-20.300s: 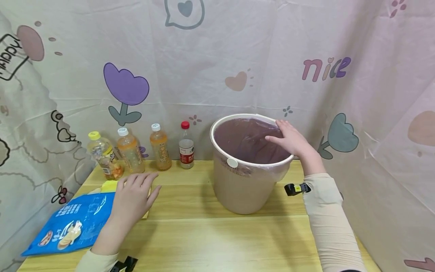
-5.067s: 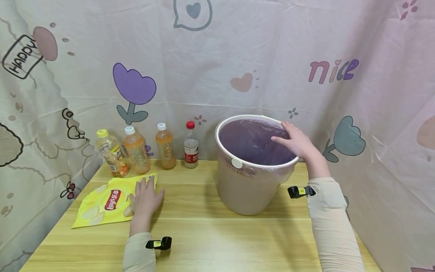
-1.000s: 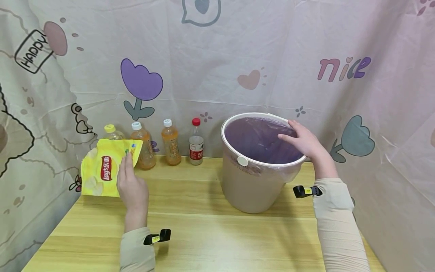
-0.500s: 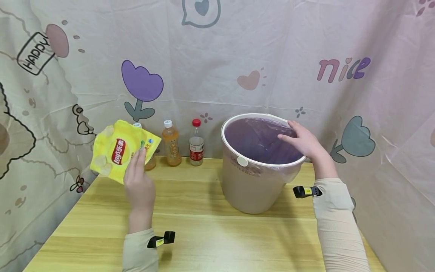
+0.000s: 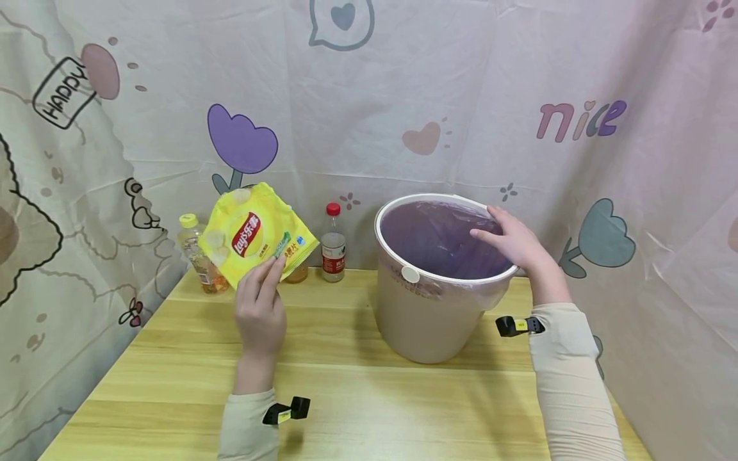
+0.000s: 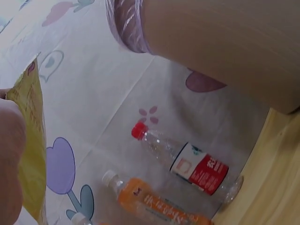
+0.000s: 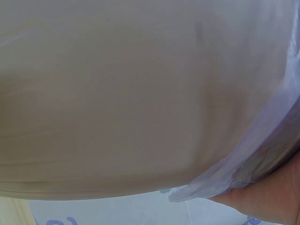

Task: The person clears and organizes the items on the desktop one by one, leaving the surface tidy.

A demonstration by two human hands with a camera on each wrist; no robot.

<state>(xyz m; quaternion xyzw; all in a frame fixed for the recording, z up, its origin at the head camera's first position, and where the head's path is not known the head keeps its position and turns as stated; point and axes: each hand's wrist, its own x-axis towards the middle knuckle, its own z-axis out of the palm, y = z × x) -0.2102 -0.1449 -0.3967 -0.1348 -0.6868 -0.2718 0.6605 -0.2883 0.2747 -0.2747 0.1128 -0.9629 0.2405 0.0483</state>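
Note:
My left hand (image 5: 261,317) pinches the lower edge of a yellow Lay's chip bag (image 5: 250,227) between thumb and fingers, up off the table. In the left wrist view the chip bag (image 6: 33,145) is seen nearly edge-on beside the hand (image 6: 9,159). My right hand (image 5: 516,240) rests on the right rim of a beige bin (image 5: 423,320), fingers along the rim and thumb extended over the opening. A clear plastic liner (image 5: 438,240) covers the bin's inside and folds over its rim. The right wrist view is mostly bin wall (image 7: 108,103).
Behind the chip bag stand a yellow-capped bottle (image 5: 202,259) and orange drink bottles, largely hidden in the head view; one orange bottle (image 6: 150,201) shows in the left wrist view. A red-capped bottle (image 5: 333,256) stands between them and the bin. A printed cloth (image 5: 357,128) hangs behind the table.
The blue bag seen earliest is gone. The yellow chip bag, lying on the table five seconds ago, is lifted and has moved right with my left hand. My right hand stays on the rim.

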